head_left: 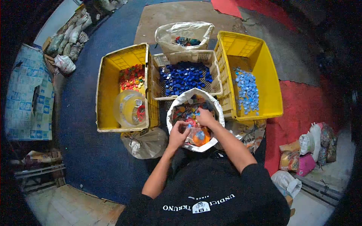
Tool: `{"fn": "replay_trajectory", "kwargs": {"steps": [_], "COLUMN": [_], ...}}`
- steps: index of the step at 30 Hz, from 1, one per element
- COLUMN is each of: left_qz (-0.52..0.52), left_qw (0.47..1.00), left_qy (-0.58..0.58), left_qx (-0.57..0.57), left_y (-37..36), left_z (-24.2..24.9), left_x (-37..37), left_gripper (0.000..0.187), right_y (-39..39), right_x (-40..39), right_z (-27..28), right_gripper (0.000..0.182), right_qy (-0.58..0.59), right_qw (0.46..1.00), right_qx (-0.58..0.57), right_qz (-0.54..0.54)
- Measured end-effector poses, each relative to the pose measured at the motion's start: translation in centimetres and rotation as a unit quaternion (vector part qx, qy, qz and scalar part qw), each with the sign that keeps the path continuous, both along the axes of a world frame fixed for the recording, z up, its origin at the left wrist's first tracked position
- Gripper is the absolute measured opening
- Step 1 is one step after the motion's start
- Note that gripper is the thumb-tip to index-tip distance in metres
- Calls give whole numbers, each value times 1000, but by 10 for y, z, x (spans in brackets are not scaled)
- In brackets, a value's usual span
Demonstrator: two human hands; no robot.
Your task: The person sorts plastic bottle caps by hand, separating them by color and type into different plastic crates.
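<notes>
A white sack with its rim rolled open holds mixed coloured caps, and both hands are inside its mouth. My left hand has thumb and fingers closed on a small light blue cap. Further up, my right hand pinches a small blue piece, probably a cap. Below the hands lies an orange item beside clear plastic. Dark blue caps fill the white crate beyond the sack.
The left yellow crate holds red and yellow caps and a clear round container. Light blue caps lie in the right yellow crate. Another white sack stands behind. Tied sacks sit nearby.
</notes>
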State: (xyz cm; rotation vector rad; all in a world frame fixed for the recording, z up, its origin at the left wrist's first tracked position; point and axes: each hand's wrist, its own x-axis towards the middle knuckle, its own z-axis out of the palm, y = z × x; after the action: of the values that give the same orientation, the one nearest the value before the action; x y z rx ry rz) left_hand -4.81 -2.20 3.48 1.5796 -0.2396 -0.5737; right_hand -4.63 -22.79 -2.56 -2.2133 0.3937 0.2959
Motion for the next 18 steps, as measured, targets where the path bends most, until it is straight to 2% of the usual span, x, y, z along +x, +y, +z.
{"fn": "replay_trajectory", "kwargs": {"steps": [1,2,4,5,7,9,15,18], "left_qz": [29,43,88,101,117,95,89,83], "left_qw": [999,999,995,994,990,995,995,996], "left_qy": [14,12,23,26,34,1,35,24], "left_qx": [-36,12,-27,-31,-75,-22,-6,0], "left_y": [0,0,1,1,0,5,21,23], "left_z": [12,25,14,12,15,19,21,25], "left_x": [-4,-7,-13,-15,-23,-28,-32,-31], "left_gripper": [34,39,40,41,39,36,28,26], "right_y": [5,7,11,14,19,20,12,-1], "right_x": [7,16,22,24,24,28,27,16], "right_z": [-1,-2,-4,-4,-15,-16,7,-7], "right_gripper": [24,24,23,23,22,24,27,27], "right_qy": [1,51,121,118,126,139,229,202], "right_qw": [993,987,966,967,942,940,938,947], "right_qx": [-115,-148,-221,-219,-288,-295,-251,-240], "right_qz": [29,43,63,64,113,102,61,72]}}
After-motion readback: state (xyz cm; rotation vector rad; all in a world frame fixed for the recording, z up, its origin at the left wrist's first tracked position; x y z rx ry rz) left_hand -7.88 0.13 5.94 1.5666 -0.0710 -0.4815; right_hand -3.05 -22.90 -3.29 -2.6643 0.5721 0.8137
